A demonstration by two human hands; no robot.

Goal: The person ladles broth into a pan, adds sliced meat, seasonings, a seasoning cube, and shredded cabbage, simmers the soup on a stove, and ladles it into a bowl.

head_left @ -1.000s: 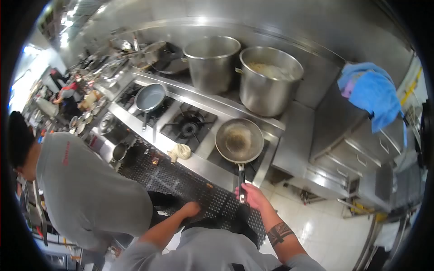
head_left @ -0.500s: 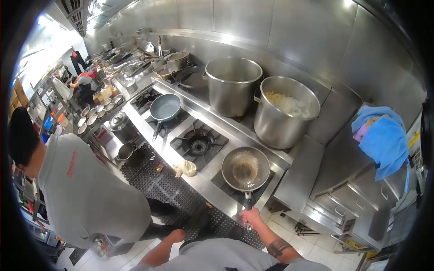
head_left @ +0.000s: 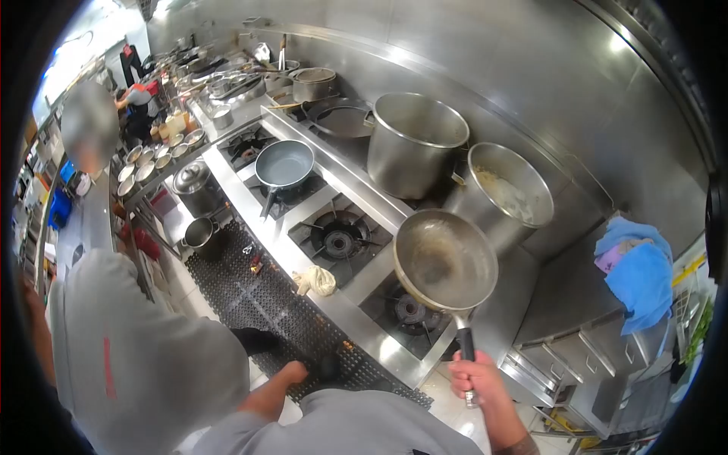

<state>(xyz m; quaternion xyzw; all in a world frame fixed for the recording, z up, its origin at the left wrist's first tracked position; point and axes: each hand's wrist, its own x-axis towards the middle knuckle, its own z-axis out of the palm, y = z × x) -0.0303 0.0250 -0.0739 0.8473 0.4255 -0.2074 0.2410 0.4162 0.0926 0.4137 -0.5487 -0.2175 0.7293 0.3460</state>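
Observation:
My right hand (head_left: 479, 381) is wrapped round the black handle of a frying pan (head_left: 447, 262). The pan hangs above the front-right burner (head_left: 410, 310), its inside facing me and marked with brownish stains. Behind its rim stands a tall steel stockpot (head_left: 523, 189) with pale food in it, partly hidden by the pan. My left hand (head_left: 291, 373) hangs low by my body, over the black floor mat, and its fingers cannot be made out. A crumpled cream cloth (head_left: 315, 280) lies on the stove's front edge.
Another tall stockpot (head_left: 418, 144) stands behind the stove. A grey-blue frying pan (head_left: 284, 164) rests on a farther burner. A person in a grey shirt (head_left: 144, 356) is close on my left. Blue cloths (head_left: 641, 265) lie at the right. Lidded pot (head_left: 196, 186) stands left of the mat.
My right hand has raised the frying pan off the burner and moved it right, tilting it towards me. The view has shifted, and the person at left has turned their head.

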